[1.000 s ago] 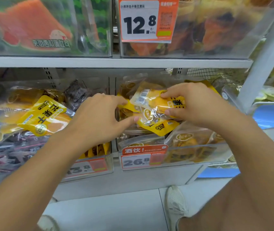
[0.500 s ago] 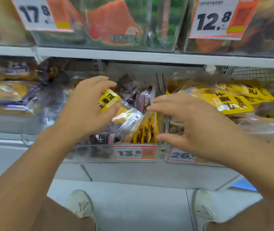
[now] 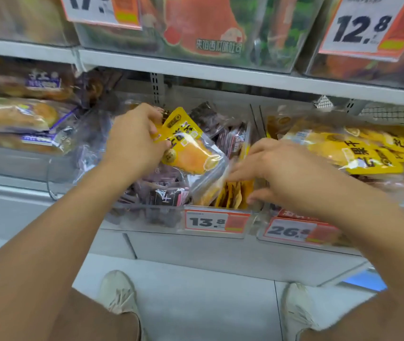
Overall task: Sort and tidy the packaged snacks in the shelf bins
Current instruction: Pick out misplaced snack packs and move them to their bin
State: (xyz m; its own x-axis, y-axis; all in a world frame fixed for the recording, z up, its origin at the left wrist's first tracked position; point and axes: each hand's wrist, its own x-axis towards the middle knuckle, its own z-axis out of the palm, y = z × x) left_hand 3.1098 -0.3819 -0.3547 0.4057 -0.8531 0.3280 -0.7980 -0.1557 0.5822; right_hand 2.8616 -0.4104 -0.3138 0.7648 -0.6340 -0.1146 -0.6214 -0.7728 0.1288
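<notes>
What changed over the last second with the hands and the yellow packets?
The left hand now holds a yellow packet over the 13.8 bin. The right hand let go of its packet and reaches toward the upright yellow packets. Bins unchanged.

Four white-and-orange paper price tags (image 3: pixel 217 221) are seen on the clear plastic bins. Two bare hands (image 3: pixel 132 143) are shown, and two pale canvas shoes (image 3: pixel 118 292) on the floor. One yellow-and-clear plastic snack pouch (image 3: pixel 188 143) is held up; the remaining packets cannot be counted.
</notes>
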